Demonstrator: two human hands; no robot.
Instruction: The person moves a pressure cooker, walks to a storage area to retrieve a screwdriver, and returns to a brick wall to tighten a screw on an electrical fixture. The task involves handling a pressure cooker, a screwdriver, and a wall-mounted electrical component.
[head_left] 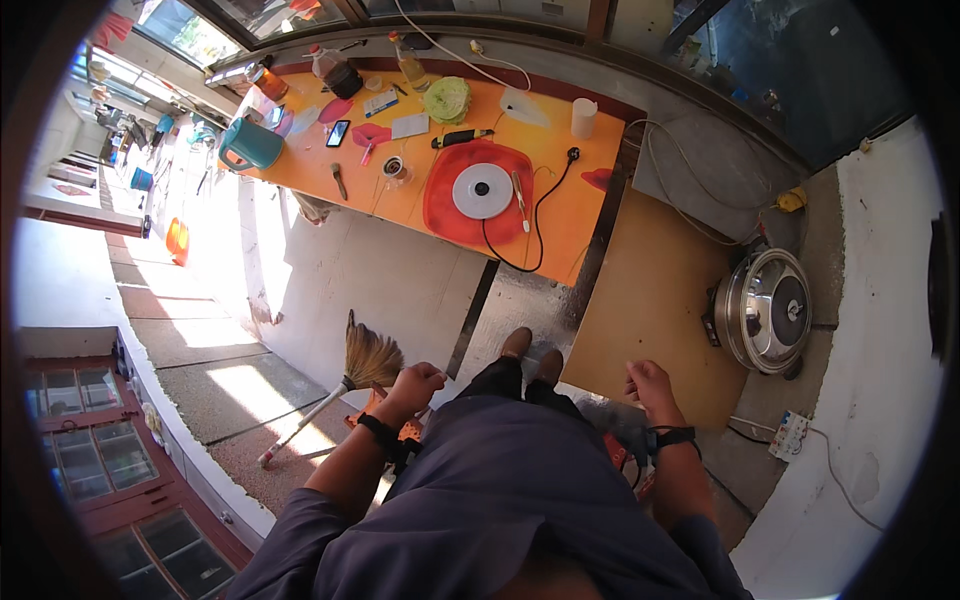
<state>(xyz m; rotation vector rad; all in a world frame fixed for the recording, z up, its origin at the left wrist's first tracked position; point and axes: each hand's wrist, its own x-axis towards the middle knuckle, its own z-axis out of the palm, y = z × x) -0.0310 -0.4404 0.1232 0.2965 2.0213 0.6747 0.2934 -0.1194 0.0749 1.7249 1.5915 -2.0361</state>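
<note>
Person stands on the floor (400,280), both hands held low at the hips. Left hand (415,385): fingers clenched into a fist, grasping nothing visible; the broom (345,385) lies on the floor just beside it, bristle end nearest the fist. Right hand (650,385): fingers curled loosely, empty, above a brown board (650,290). A steel cooker (765,310) sits near that hand. The orange surface (580,200) ahead carries a red tray (445,210) and a teal jug (250,145).

A person in a loose grey-blue top with sleeves pushed up, dark trousers and brown shoes (532,352), a black wristband (672,436) on each wrist.
</note>
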